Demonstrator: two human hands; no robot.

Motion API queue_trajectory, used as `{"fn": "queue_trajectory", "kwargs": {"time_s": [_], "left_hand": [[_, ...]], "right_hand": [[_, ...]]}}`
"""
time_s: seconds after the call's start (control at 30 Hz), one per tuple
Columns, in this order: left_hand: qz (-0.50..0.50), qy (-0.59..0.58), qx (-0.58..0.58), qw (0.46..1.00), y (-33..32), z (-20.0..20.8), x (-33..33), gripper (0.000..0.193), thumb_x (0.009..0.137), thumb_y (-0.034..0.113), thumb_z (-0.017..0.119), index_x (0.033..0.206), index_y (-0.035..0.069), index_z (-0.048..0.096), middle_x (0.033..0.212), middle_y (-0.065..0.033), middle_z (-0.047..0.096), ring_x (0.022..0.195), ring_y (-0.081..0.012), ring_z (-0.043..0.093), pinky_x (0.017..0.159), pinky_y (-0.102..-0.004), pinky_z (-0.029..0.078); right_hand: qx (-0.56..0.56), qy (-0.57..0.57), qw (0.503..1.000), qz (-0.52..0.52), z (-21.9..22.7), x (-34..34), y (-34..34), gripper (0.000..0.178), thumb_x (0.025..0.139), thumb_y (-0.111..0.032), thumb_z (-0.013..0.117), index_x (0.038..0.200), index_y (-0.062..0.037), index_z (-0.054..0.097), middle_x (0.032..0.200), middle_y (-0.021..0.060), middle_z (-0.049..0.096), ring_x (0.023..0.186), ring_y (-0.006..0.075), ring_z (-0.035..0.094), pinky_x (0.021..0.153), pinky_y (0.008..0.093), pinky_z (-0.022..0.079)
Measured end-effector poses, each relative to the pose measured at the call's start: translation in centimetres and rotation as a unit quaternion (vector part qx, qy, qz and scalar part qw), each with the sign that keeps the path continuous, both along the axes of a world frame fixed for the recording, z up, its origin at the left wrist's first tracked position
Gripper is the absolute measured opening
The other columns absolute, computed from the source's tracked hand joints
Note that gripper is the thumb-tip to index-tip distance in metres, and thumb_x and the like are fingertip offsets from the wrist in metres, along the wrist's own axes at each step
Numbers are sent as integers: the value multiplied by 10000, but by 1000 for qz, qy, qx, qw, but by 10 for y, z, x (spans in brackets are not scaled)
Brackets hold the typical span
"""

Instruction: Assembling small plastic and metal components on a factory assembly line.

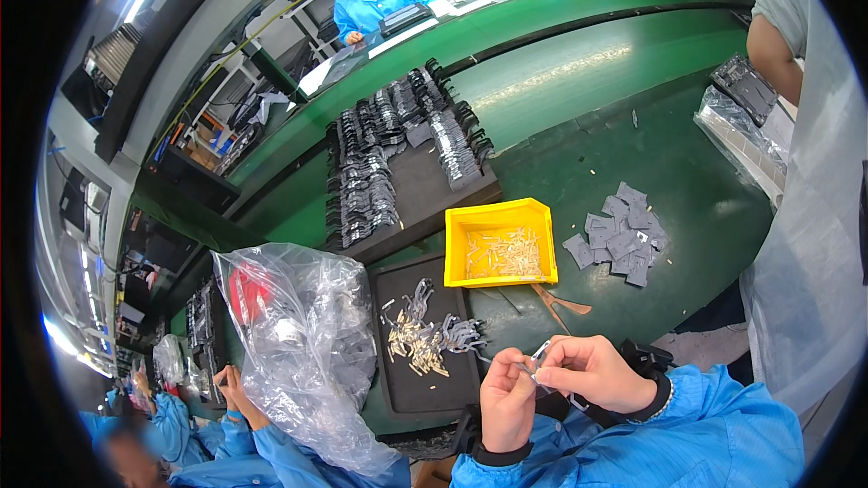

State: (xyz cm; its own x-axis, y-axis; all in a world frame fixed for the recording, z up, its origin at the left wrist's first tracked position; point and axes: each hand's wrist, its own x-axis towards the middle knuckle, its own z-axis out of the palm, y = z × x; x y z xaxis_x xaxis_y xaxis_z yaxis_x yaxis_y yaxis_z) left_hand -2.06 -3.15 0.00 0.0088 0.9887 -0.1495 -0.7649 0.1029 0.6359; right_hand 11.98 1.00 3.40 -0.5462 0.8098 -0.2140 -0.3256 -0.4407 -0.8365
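Observation:
My left hand (508, 402) and my right hand (595, 372) meet at the near edge of the table, both closed in a pinch. Between their fingertips is a small grey part (542, 350) with a shiny light edge; its exact kind is too small to make out. Left of my hands lies a black tray (398, 287) holding a pile of curved grey parts (459, 334) and many small brass-coloured pieces (418, 348). Just beyond my hands stands a yellow bin (500, 279) with thin pale pieces (506, 253) inside. Wooden-looking tweezers (561, 305) lie in front of it.
Flat grey plates (624, 239) are heaped right of the bin. Behind, a black foam tray (434, 194) carries rows of dark curved parts (366, 176). A clear plastic bag (307, 352) bulges at left. Co-workers in blue (384, 0) sit across and at left; another person's arm (776, 59) is at right.

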Motion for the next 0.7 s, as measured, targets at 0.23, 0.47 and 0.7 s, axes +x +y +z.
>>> {"fn": "queue_trajectory", "kwargs": {"time_s": [0.23, 0.47, 0.7], "left_hand": [[40, 72, 3, 997, -3, 3, 4, 188, 858, -3, 587, 1008, 44, 485, 903, -42, 571, 852, -102, 538, 784, -222, 426], [70, 125, 8, 990, -5, 4, 9, 191, 850, -32, 579, 998, 40, 483, 903, -48, 570, 839, -100, 537, 776, -221, 430], [75, 175, 32, 981, -7, 7, 10, 200, 849, -46, 571, 1005, 40, 479, 899, -57, 575, 837, -110, 545, 771, -235, 442]], "right_hand": [[-3, -15, 1000, -4, -5, 3, -3, 79, 843, -47, 615, 821, 25, 591, 853, 26, 523, 664, 59, 498, 574, 196, 401], [-19, -14, 1000, 3, -5, 5, -4, 75, 846, -44, 610, 821, 22, 585, 858, 35, 518, 658, 79, 517, 580, 205, 420], [-27, 22, 999, 16, -9, 8, -5, 73, 852, -48, 602, 843, 19, 573, 872, 41, 524, 678, 91, 531, 606, 213, 442]]}}
